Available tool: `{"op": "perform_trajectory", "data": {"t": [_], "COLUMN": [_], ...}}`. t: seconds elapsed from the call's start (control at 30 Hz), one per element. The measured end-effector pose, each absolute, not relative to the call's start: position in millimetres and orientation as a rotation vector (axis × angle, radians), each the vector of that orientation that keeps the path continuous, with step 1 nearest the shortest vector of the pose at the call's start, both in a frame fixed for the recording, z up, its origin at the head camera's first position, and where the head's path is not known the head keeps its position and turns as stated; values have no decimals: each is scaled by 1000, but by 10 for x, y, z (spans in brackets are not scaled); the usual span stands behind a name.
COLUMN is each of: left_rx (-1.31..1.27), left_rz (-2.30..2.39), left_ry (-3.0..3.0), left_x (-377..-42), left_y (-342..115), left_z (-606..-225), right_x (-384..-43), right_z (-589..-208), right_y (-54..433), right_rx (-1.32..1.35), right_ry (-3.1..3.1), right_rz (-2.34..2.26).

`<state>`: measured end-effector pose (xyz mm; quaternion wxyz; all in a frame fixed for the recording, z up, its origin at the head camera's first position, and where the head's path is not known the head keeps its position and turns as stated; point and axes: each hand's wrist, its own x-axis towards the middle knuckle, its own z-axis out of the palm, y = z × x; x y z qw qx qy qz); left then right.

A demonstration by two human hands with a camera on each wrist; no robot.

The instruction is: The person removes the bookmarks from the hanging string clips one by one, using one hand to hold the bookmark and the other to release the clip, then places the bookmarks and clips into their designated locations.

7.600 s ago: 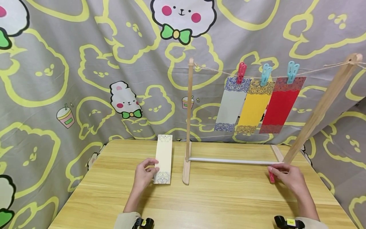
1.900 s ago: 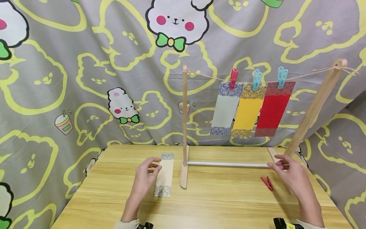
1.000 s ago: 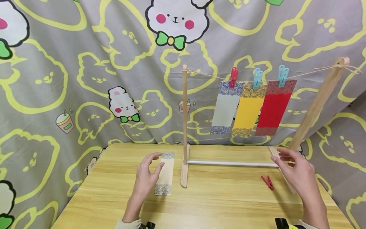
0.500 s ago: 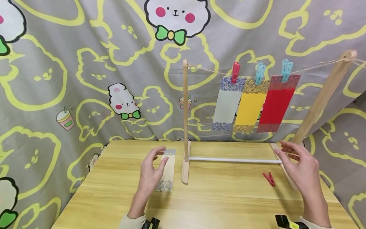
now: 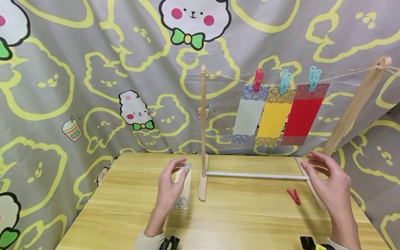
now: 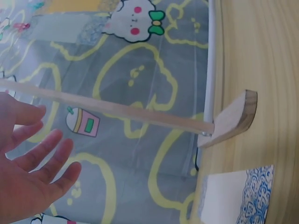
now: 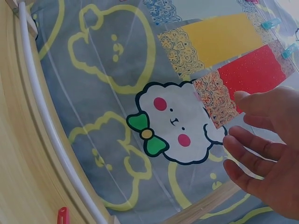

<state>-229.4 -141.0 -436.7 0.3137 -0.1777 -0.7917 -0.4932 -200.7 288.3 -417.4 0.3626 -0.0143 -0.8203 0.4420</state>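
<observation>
Your left hand [image 5: 172, 180] was released, left of centre in the head view, its fingers loosely bent and its thumb standing apart from them. It covered part of a cream card [image 5: 185, 189] there, but the left wrist view showed a gap between hand and card. That card was a flat, narrow rectangle of smooth stock, lying on the table [image 5: 243, 211] with a lacy blue pattern at each end. Your right hand [image 5: 332, 184] was released too, at the lower right, fingers softly curved around air. Just beside it in the picture, apart from your fingers, a red clothespin [image 5: 297, 198] lay on the tabletop as a slim V.

The table had a yellowish wood-grain surface. On it stood a plain wooden frame: a slim left post [image 5: 203, 121] upright on a round-ended foot [image 5: 202, 187], a thicker right post [image 5: 356, 107] slanting across the right of the picture, and a smooth white rod [image 5: 256, 175] joining them low down. Thin, fibrous string [image 5: 229, 77] ran between the tops, tied in a knot at the right. From it, at the upper right, hung a pale grey card [image 5: 249, 114] under a red clip [image 5: 258, 80], then a yellow card [image 5: 273, 119] and a red card [image 5: 303, 119], each under a blue clip [image 5: 285, 81]. All three bore lace-like bands at both ends. Behind hung softly creased grey cloth [image 5: 100, 80] with yellow outlines.
</observation>
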Motion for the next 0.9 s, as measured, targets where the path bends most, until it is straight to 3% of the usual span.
{"op": "perform_trajectory", "data": {"t": [0.9], "left_rx": [-584], "left_rz": [-1416], "left_ry": [-1971], "left_x": [-2340], "left_y": [-1133], "left_z": [-4184], "right_x": [-2025], "right_z": [-4054], "right_y": [2700], "right_rx": [188], "right_ry": [-1949], "right_rz": [1200]}}
